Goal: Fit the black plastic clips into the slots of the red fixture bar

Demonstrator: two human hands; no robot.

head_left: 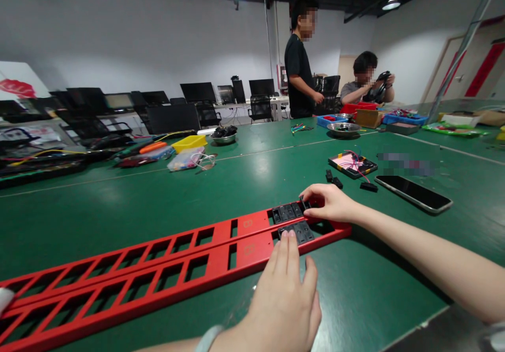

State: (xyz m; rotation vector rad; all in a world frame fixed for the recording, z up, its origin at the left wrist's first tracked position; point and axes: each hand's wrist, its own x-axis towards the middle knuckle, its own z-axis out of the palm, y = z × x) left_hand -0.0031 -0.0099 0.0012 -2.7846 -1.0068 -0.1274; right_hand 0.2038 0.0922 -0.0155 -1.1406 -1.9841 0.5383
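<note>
Two long red frames [254, 252] with rows of rectangular slots lie side by side across the green table, running to the lower left. Small black rectangular pieces [286, 213] fill part of the far frame's right-hand opening. A similar row of black pieces [303, 232] sits in the near frame. My left hand [286, 294] is open, its outstretched fingertips resting on the near row. At the far row's right end, my right hand [333, 203] pinches another small black piece [304, 203] between thumb and fingers. Its exact kind I cannot make out.
Beyond my right arm lie a phone [414, 194], loose black blocks [334, 178] and a shallow box with wires [352, 163]. Metal bowls [224, 135], a yellow tray [189, 142] and bags stand farther back. Two people [302, 68] are across the table, one standing, one seated.
</note>
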